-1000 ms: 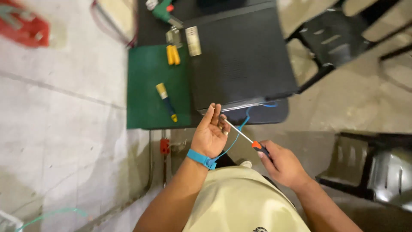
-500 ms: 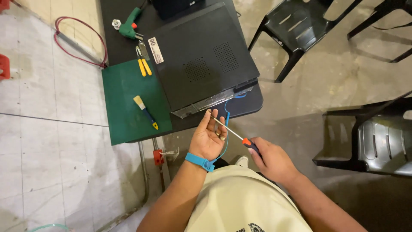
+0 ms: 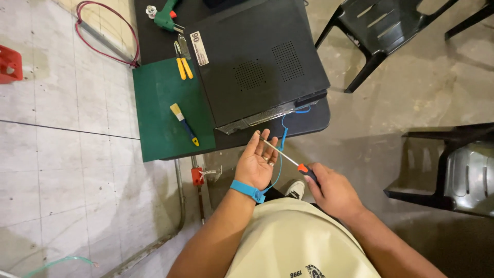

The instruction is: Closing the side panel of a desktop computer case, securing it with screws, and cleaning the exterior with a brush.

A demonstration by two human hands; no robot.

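Observation:
My right hand [image 3: 332, 189] grips the orange-and-black handle of a screwdriver [image 3: 288, 157]. Its metal shaft points up-left, and the tip rests on the open palm of my left hand [image 3: 258, 160]. A blue wrist strap [image 3: 247, 190] sits on my left wrist, and its blue cord [image 3: 282, 135] runs up to the near edge of a black computer case [image 3: 257, 56]. The case lies flat on a black table [image 3: 309, 119], just beyond both hands.
A green mat [image 3: 159, 118] on the table holds a small brush [image 3: 184, 124]. Yellow-handled pliers [image 3: 181, 62] and a green glue gun [image 3: 165, 18] lie farther back. Black plastic chairs stand at upper right [image 3: 381, 36] and at right [image 3: 453, 164]. A red cable [image 3: 103, 31] loops on the floor.
The view has shifted, so the table and case sit higher and closer in frame. Both hands hold the same pose, screwdriver tip still against my left palm.

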